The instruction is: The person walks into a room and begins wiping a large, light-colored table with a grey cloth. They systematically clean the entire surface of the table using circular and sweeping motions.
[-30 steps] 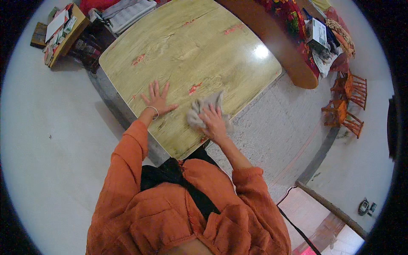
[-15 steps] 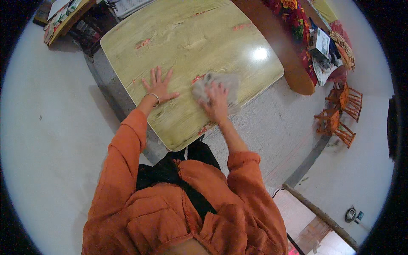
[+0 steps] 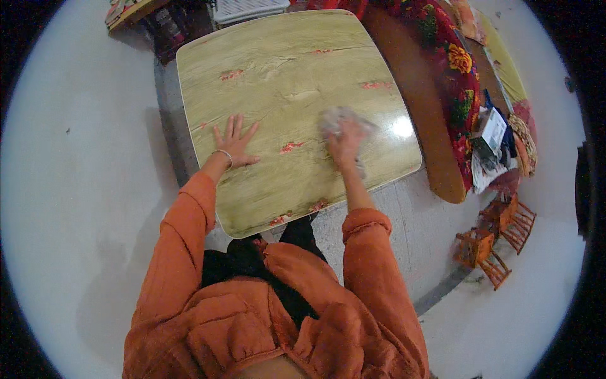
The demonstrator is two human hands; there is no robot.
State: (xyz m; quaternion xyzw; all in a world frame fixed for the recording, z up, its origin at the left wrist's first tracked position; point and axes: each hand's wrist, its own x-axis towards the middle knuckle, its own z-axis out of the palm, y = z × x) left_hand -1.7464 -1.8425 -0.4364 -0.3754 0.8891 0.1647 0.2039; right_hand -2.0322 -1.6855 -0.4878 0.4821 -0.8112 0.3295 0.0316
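Observation:
Fingers spread, my left hand (image 3: 236,144) rests on the left part of a yellow-green table (image 3: 265,192) with a wood-like pattern and red marks. It holds nothing, and a thin pale bracelet circles the wrist. My right hand (image 3: 345,144) presses a crumpled greyish cloth (image 3: 336,116) onto the tabletop, right of the middle. The cloth spreads out past the fingertips and to both sides of the hand. Motion blurs these fingers and the cloth somewhat.
A brown wooden bench (image 3: 404,82) with a red flowered cover (image 3: 464,60) runs along the table's right side. A box (image 3: 491,132) lies there among fabrics. Small wooden chairs (image 3: 476,247) stand at the right. Behind the table is a white basket (image 3: 249,9).
My right hand has moved away from me and to the right across the tabletop with the cloth. My left hand stays on the table's left part. The whole view has shifted.

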